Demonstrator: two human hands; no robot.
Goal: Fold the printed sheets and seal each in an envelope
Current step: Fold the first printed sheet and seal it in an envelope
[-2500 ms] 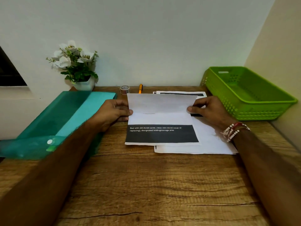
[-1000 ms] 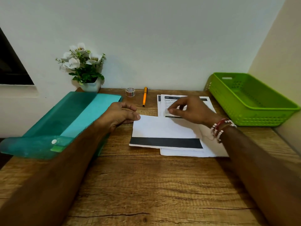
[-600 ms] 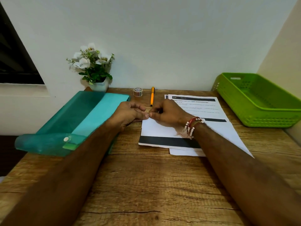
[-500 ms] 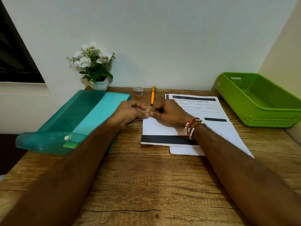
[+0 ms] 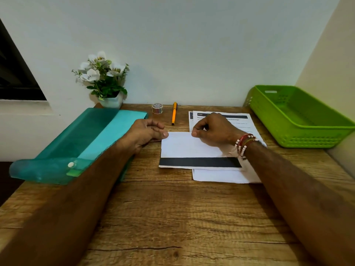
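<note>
Since 0.5 s ago, right hand slid rightward along top crease of folded sheet, fingers curled, pressing. Left hand loosely curled, thumb pinning sheet's near corner. Remaining printed sheets beneath right hand.

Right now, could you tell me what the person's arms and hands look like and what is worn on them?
Both forearms are bare, no sleeves in view. The left hand wears nothing visible. The right hand has bracelets at its wrist: white beads, red band, threads.
</note>
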